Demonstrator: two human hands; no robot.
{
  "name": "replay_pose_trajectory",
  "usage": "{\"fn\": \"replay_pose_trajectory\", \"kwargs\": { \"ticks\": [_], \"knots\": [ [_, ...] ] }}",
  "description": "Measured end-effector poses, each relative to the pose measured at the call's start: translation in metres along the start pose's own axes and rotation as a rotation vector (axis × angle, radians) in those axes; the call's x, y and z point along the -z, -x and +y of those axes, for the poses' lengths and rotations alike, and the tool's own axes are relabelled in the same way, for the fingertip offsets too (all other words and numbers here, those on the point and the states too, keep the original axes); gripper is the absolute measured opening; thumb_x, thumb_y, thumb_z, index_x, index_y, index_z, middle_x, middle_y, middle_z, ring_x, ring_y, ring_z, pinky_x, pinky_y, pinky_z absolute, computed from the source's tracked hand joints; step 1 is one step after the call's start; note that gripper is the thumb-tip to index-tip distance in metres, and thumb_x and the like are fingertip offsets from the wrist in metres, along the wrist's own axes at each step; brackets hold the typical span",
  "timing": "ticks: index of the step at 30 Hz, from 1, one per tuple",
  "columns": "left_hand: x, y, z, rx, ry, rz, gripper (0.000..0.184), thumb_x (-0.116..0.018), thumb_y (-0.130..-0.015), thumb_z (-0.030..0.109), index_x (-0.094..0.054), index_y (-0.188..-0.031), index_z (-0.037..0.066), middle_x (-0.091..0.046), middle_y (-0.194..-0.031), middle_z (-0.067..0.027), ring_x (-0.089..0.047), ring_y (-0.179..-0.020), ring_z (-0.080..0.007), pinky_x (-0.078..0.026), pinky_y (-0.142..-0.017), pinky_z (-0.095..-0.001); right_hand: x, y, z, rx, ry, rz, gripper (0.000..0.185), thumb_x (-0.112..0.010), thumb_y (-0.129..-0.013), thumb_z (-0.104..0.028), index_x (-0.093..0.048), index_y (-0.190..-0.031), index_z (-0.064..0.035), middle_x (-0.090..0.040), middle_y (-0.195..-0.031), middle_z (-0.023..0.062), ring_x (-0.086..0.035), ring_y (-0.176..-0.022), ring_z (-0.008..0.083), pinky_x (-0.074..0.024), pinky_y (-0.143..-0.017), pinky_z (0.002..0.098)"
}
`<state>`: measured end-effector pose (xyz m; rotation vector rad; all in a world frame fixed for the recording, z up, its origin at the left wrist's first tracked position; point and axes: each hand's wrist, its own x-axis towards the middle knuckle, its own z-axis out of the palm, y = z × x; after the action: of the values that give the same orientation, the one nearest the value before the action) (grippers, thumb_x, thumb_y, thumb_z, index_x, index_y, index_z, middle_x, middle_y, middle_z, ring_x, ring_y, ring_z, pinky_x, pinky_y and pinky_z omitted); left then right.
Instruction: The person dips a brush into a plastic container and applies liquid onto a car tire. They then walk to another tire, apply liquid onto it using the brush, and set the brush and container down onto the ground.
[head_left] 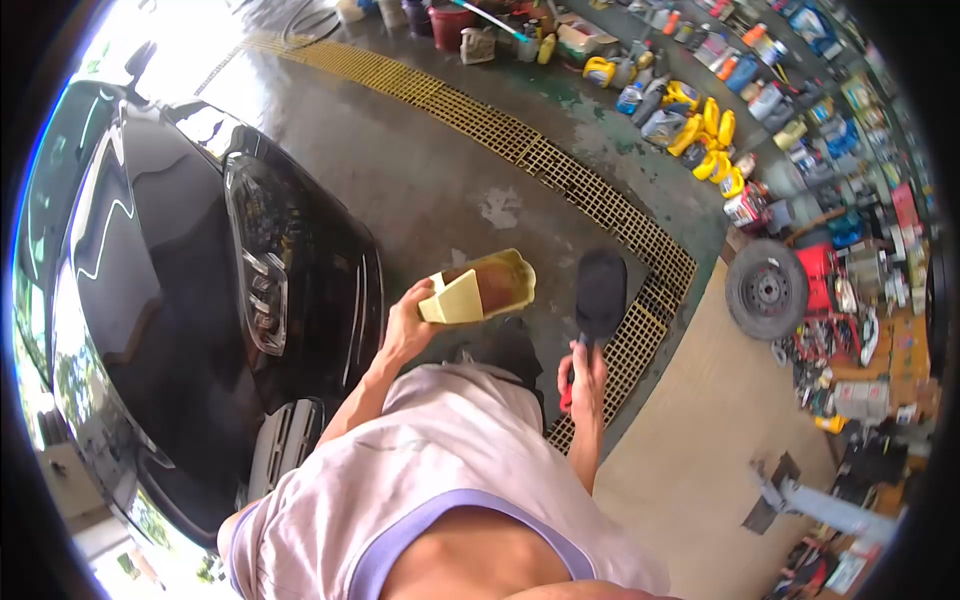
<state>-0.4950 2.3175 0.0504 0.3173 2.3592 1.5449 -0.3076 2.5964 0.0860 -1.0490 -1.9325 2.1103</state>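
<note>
A yellow-green scoop-like container (460, 300), open at the top with a brownish inside, is held in my left hand (408, 322) by its near left end. My right hand (588, 378) is wrapped round the handle of a black, flat, oval-headed brush-like tool (601, 296), whose head points away from me. A bit of red shows beside my right fingers. The container and the black tool are apart, in front of my body. Which side of the tool carries bristles, if any, I cannot tell.
A black car (180, 290) stands close on my left. Yellow floor grating (590, 205) crosses the dark wet floor. A wheel (767, 288), yellow bottles (708, 140) and cluttered shelves are on the right. A blue-grey metal arm (835, 508) lies at lower right. Buckets (450, 27) stand far ahead.
</note>
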Motion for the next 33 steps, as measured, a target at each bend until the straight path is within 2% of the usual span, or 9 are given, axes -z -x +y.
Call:
{"fn": "replay_pose_trajectory", "kwargs": {
  "ticks": [6, 9, 11, 12, 17, 20, 24, 29, 33],
  "knots": [
    [-0.014, -0.088, 0.009, 0.108, 0.012, 0.283, 0.039, -0.089, -0.076, 0.012, -0.073, -0.111, 0.002, -0.057, -0.150, -0.0231, -0.061, -0.133, -0.0378, -0.052, -0.110, -0.0419, -0.030, -0.216, -0.118, 0.090, 0.156, -0.356, 0.038, -0.057, -0.110, -0.043, -0.058, -0.111, -0.0055, -0.059, -0.069, 0.0022, -0.050, -0.050, 0.0091, -0.0402, -0.046, 0.0242],
    [-0.008, -0.125, 0.026, 0.167, 0.057, 0.413, 0.035, -0.086, -0.078, 0.010, -0.074, -0.110, 0.005, -0.057, -0.151, -0.0229, -0.061, -0.133, -0.0393, -0.052, -0.109, -0.0418, -0.075, -0.301, -0.170, 0.115, 0.221, -0.536, 0.033, -0.055, -0.111, -0.040, -0.058, -0.113, -0.0063, -0.060, -0.073, 0.0029, -0.052, -0.051, 0.0095, -0.0413, -0.047, 0.0242],
    [-0.003, -0.170, 0.026, 0.191, 0.037, 0.458, 0.034, -0.084, -0.079, 0.009, -0.074, -0.111, 0.006, -0.057, -0.151, -0.0220, -0.061, -0.134, -0.0397, -0.052, -0.108, -0.0413, -0.115, -0.356, -0.197, 0.100, 0.241, -0.609, 0.038, -0.058, -0.110, -0.043, -0.058, -0.111, -0.0052, -0.059, -0.071, 0.0017, -0.051, -0.052, 0.0081, -0.0410, -0.048, 0.0233],
    [0.001, -0.194, 0.020, 0.167, 0.012, 0.490, 0.032, -0.082, -0.079, 0.008, -0.074, -0.111, 0.008, -0.057, -0.151, -0.0213, -0.061, -0.132, -0.0411, -0.053, -0.107, -0.0413, -0.134, -0.382, -0.206, 0.103, 0.279, -0.669, 0.033, -0.056, -0.111, -0.038, -0.058, -0.113, -0.0056, -0.061, -0.074, 0.0027, -0.053, -0.054, 0.0099, -0.0428, -0.049, 0.0252],
    [0.045, -0.308, 0.016, 0.214, 0.103, 0.572, 0.031, -0.081, -0.080, 0.007, -0.072, -0.110, 0.007, -0.055, -0.153, -0.0225, -0.062, -0.130, -0.0434, -0.054, -0.105, -0.0430, -0.214, -0.451, -0.242, 0.006, 0.340, -0.724, 0.031, -0.059, -0.110, -0.037, -0.060, -0.114, -0.0062, -0.062, -0.075, 0.0034, -0.054, -0.054, 0.0115, -0.0432, -0.049, 0.0254],
    [0.080, -0.373, 0.015, 0.253, 0.122, 0.608, 0.034, -0.083, -0.079, 0.006, -0.071, -0.110, 0.006, -0.054, -0.154, -0.0239, -0.058, -0.136, -0.0419, -0.050, -0.110, -0.0416, -0.234, -0.500, -0.246, -0.088, 0.280, -0.730, 0.029, -0.059, -0.110, -0.036, -0.059, -0.115, -0.0072, -0.061, -0.074, 0.0038, -0.054, -0.053, 0.0121, -0.0433, -0.048, 0.0261],
    [0.110, -0.442, 0.014, 0.238, 0.000, 0.713, 0.036, -0.084, -0.077, 0.007, -0.072, -0.111, 0.006, -0.057, -0.151, -0.0231, -0.062, -0.130, -0.0431, -0.054, -0.107, -0.0429, -0.254, -0.565, -0.282, -0.192, 0.268, -0.671, 0.027, -0.058, -0.110, -0.034, -0.057, -0.117, -0.0072, -0.059, -0.074, 0.0042, -0.053, -0.052, 0.0118, -0.0432, -0.047, 0.0261],
    [0.120, -0.527, -0.007, 0.332, 0.013, 0.881, 0.037, -0.085, -0.076, 0.006, -0.071, -0.110, 0.006, -0.058, -0.149, -0.0233, -0.061, -0.131, -0.0428, -0.053, -0.108, -0.0416, -0.325, -0.691, -0.314, -0.174, 0.330, -0.783, 0.031, -0.060, -0.109, -0.036, -0.057, -0.115, -0.0054, -0.059, -0.073, 0.0031, -0.053, -0.051, 0.0103, -0.0418, -0.045, 0.0250],
    [0.115, -0.575, 0.000, 0.503, -0.011, 1.084, 0.036, -0.085, -0.074, 0.003, -0.072, -0.108, 0.007, -0.058, -0.149, -0.0236, -0.062, -0.131, -0.0418, -0.054, -0.105, -0.0416, -0.412, -0.794, -0.376, -0.039, 0.675, -1.021, 0.031, -0.063, -0.108, -0.038, -0.060, -0.108, -0.0072, -0.059, -0.072, 0.0008, -0.053, -0.051, 0.0092, -0.0401, -0.045, 0.0243]
  ]
}}
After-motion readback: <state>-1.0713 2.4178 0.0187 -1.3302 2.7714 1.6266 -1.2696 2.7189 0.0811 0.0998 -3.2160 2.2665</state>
